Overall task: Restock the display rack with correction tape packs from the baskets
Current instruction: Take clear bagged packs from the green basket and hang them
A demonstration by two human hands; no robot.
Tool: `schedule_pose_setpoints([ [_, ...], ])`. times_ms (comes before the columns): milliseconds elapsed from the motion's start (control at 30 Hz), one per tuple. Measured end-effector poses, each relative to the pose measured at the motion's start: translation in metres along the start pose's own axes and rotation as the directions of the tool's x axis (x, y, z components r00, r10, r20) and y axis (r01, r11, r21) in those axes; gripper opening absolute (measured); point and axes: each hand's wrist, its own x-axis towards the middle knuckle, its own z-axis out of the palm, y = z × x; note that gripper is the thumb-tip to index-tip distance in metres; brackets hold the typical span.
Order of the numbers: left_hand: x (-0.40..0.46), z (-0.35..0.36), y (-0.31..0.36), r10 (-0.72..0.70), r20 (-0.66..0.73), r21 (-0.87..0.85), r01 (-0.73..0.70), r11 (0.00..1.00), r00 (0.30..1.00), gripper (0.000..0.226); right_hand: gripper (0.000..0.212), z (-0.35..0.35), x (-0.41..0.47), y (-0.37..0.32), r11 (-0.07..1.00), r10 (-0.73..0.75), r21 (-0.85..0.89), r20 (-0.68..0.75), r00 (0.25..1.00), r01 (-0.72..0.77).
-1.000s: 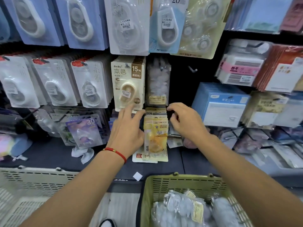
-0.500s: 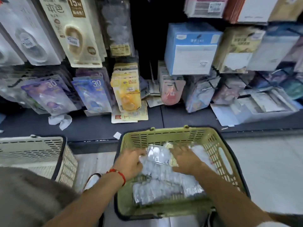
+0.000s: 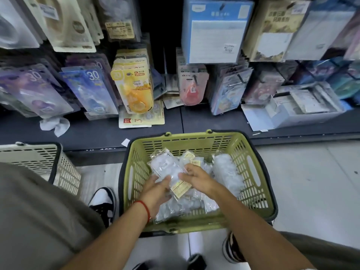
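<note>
Now: we are bent over the green basket (image 3: 251, 168), both hands inside it.
Change: a second ago our hands were up at the yellow correction tape packs (image 3: 134, 88) on the display rack (image 3: 159, 53); half a second ago they had dropped into the basket, and now one clear pack is raised from the pile.
Left grip: our left hand (image 3: 157, 190) curls its fingers under the near end of the clear correction tape pack (image 3: 167, 168).
Right grip: our right hand (image 3: 196, 178) pinches the same pack from the other side, thumb on its clear face.
Pack: tilted between the two grips, label end (image 3: 181, 189) nearest us, just above the remaining clear packs (image 3: 226, 172).
Beyond the grips: the rack's hooks hang above the dark shelf (image 3: 87, 133), well apart from the pack.
Left of the grips: a cream basket (image 3: 39, 158) stands on the floor.
Meaning: we judge the pick nearly done; hanging this pack on the rack is not yet begun.
</note>
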Motion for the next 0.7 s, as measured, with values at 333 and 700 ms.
schedule_pose_setpoints([
  [333, -0.005, -0.001, -0.018, 0.092, -0.039, -0.07, -0.094, 0.993, 0.995, 0.064, 0.074, -0.063, -0.026, 0.058, 0.506, -0.023, -0.716, -0.568, 0.822, -0.481],
  [700, -0.01, 0.003, -0.009, 0.024, 0.034, -0.194, -0.017, 0.981, 0.999, 0.06, 0.031, -0.091, -0.069, 0.02, 0.981, 0.083, 0.189, -0.587, 0.805, 0.037],
])
